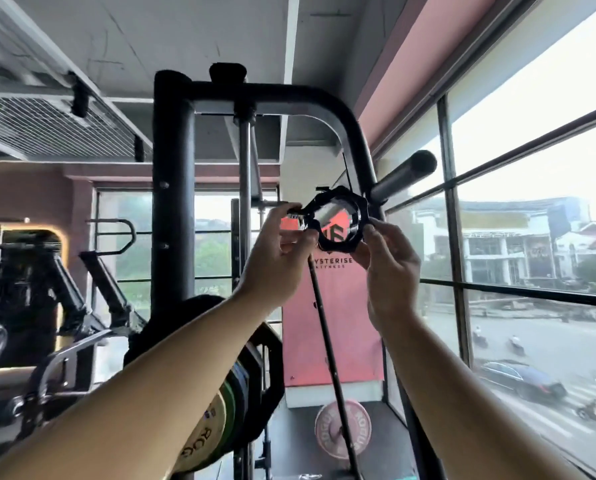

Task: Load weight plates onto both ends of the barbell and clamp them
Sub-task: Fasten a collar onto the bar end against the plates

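Head view: black collar clamp (345,197) held up at centre, barbell sleeve (404,176) bare at its 1 o'clock, contact unclear; left hand (275,258) at clamp's 9 o'clock, grip pinching lever end; right hand (390,268) at 4 o'clock, grip pinching rim; weight plates (208,433) stacked at 7 o'clock.

Pink banner (334,323) reads "YSTERISE"; yellow plate (203,441) "ROG"; pink plate (327,441) "ROGUE".
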